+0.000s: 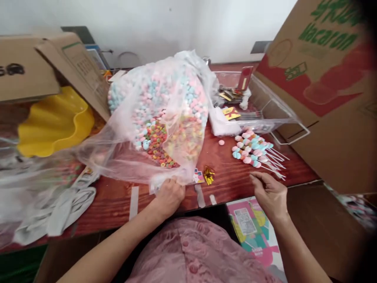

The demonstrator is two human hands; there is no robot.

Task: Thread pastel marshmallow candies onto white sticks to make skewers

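A big clear plastic bag (159, 118) full of pastel marshmallows and coloured cereal rings lies on the red-brown wooden table (229, 177). My left hand (169, 194) is closed on the bag's near edge, at the table's front. My right hand (269, 192) rests by the table's front edge with fingers curled loosely; whether it holds anything is hidden. Just beyond it lies a bundle of marshmallow skewers (255, 151) on white sticks. A single pink marshmallow (221, 142) sits loose between bag and skewers. A gold twist tie (209, 174) lies near the bag's edge.
A clear plastic tray (265, 114) with small packets stands behind the skewers. Large cardboard boxes stand at the right (330, 78) and back left (26, 67). A yellow wavy bowl (55, 122) sits at left, with crumpled plastic and white cloth (55, 212) near it. A colourful printed box (253, 228) is below the table edge.
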